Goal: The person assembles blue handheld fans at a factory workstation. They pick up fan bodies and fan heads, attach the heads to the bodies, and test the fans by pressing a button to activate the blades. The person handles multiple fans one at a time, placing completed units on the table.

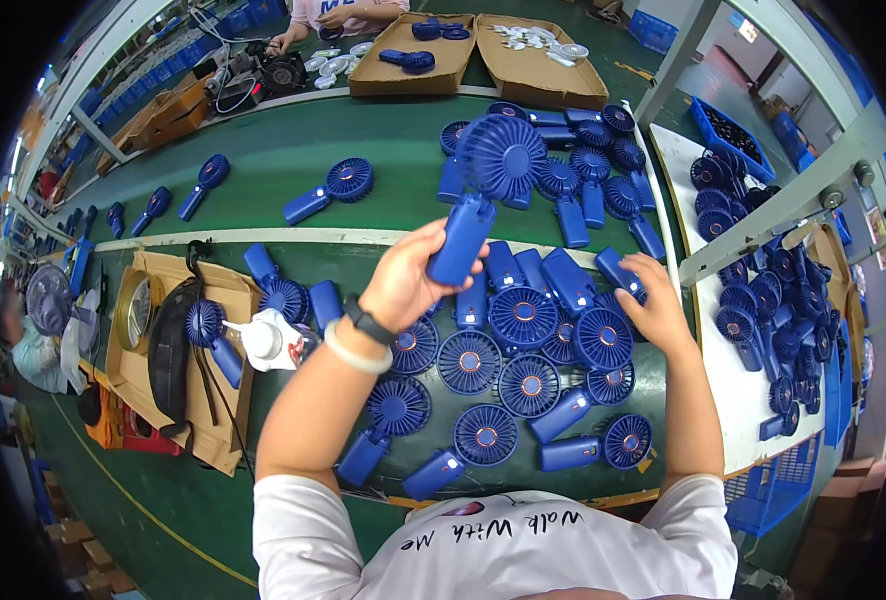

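My left hand (409, 276), with a dark band and a pale ring on its wrist, is closed round the handle of a blue handheld fan (503, 158). That fan is raised upright over the bench, its round head at the top. Lower on the right, my right hand (665, 305) has its thumb and fingers about the handle of another blue handheld fan (618, 272); part of this one is hidden by the hand. Between my forearms lie several more blue fans (486, 434), some overlapping and many with their round grilles up.
Beyond a pale rail, a green conveyor belt (253, 215) carries spaced fans and a cluster at right. On the left stands a cardboard tray (233, 440) with a black pouch and a white bottle. Piled fans cover a white side table (708, 370). A co-worker (348, 15) sits across.
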Motion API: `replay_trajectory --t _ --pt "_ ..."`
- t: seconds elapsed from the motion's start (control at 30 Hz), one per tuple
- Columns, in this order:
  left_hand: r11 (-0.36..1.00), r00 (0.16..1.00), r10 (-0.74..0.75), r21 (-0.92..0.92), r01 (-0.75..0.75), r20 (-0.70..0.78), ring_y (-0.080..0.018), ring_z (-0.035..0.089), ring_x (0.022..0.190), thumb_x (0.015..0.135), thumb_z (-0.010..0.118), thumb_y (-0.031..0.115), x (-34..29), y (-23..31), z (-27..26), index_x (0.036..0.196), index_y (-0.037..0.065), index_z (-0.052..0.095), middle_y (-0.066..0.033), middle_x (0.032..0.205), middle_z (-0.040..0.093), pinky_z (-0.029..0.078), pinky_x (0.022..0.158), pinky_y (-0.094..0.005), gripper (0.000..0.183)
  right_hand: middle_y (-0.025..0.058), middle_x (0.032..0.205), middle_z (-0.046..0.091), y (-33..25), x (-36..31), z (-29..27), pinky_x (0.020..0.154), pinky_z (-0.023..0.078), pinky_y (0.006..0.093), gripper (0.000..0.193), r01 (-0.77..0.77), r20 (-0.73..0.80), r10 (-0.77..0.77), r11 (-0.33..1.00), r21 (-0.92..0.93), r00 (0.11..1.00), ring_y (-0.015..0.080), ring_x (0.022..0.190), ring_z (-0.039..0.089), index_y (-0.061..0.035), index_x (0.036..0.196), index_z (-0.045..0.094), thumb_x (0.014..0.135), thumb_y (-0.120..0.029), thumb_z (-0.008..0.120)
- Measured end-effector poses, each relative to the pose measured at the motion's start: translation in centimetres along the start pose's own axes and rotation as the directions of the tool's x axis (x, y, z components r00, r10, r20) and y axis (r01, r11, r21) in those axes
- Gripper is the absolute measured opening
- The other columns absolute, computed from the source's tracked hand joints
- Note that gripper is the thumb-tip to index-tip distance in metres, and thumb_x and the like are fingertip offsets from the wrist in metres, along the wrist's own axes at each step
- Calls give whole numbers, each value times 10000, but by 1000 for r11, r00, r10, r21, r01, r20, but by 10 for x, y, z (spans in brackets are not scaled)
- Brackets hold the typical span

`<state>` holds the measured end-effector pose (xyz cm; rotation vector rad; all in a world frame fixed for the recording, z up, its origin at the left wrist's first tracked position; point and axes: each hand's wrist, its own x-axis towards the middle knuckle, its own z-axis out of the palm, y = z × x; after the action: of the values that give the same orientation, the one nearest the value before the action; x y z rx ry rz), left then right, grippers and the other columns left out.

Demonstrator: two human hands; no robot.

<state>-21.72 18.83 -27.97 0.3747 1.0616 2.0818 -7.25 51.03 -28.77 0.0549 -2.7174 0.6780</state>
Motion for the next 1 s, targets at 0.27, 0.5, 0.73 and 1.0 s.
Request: replay_trajectory --t 0.27,0.5,0.73,1.0 --pt "919 973 125 -392 -41 192 -282 565 963 926 380 277 -36 -15 -6 1248 -12 409 -217 1162 521 467 819 -423 433 156 1081 579 -40 78 33 934 400 412 292 229 124 -225 973 -21 966 330 1071 514 -25 1020 582 759 -140 645" --pt "943 958 272 -222 -248 86 -260 553 994 812 630 155 -35 -20 -2 1303 24 351 -167 1129 513 494 823 -421 580 210 1125 550 -30 158 92 945 396 407 405 130 355 -167 983 128 920 361 1083 508 -39 1175 515 848 -271 577" --pt "918 934 354 211 -336 -53 -230 568 982 872 599 211 -26 -25 -1 1321 38 290 -92 1110 498 496 823 -383 572 321 1225 430 -20 219 152 976 378 411 574 35 512 -27 999 -6 858 431 1142 453 -178 1394 307 897 -407 480" --pt "941 926 337 71 -330 -171 -291 585 1016 891 557 156 -30 -35 -6 1300 45 326 -150 1165 523 485 869 -415 482 304 1295 323 -56 224 183 935 425 425 468 15 561 153 959 -283 814 416 1030 544 -113 1176 549 864 -459 500"
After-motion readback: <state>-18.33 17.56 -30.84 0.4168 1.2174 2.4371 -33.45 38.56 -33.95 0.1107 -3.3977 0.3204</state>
